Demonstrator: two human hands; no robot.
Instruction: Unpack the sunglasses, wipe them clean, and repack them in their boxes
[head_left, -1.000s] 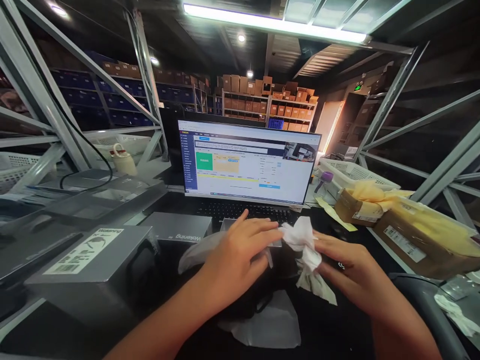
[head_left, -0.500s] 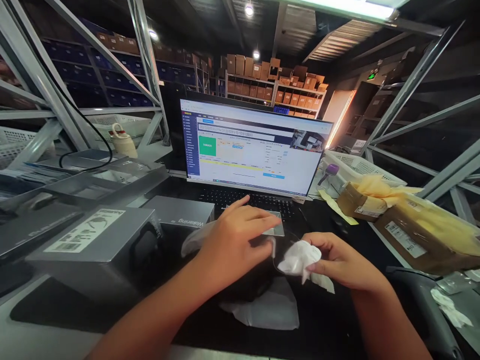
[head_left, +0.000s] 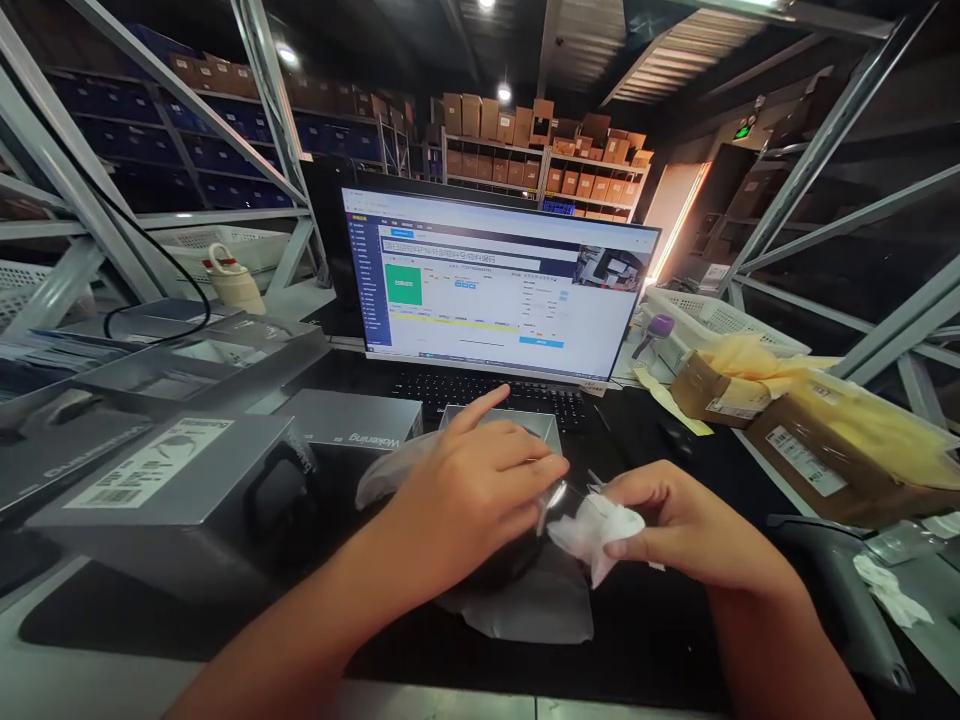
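My right hand [head_left: 671, 515] pinches a crumpled white tissue [head_left: 596, 530] between thumb and fingers. My left hand [head_left: 495, 475] has its index finger lifted, while the thumb and other fingers close around a dark object with a shiny silver edge [head_left: 553, 500]. Its kind is unclear because the hand covers most of it. The tissue is right beside this edge. Below both hands lies a translucent plastic bag [head_left: 525, 605] on the black mat. An open grey box [head_left: 545, 428] stands behind the left hand, partly hidden by it.
A monitor [head_left: 487, 320] and black keyboard [head_left: 427, 388] stand ahead. Grey printed boxes [head_left: 172, 470] occupy the left side. To the right are cardboard boxes [head_left: 802, 455] with yellow packaging, a purple-topped object [head_left: 660, 325], a mouse [head_left: 675, 435] and a dark grey device [head_left: 847, 600].
The view has shifted slightly. My right hand with the tissue has turned a little, and the tissue is closer to the silver edge. My left hand keeps its grip, exposing more of the open box.
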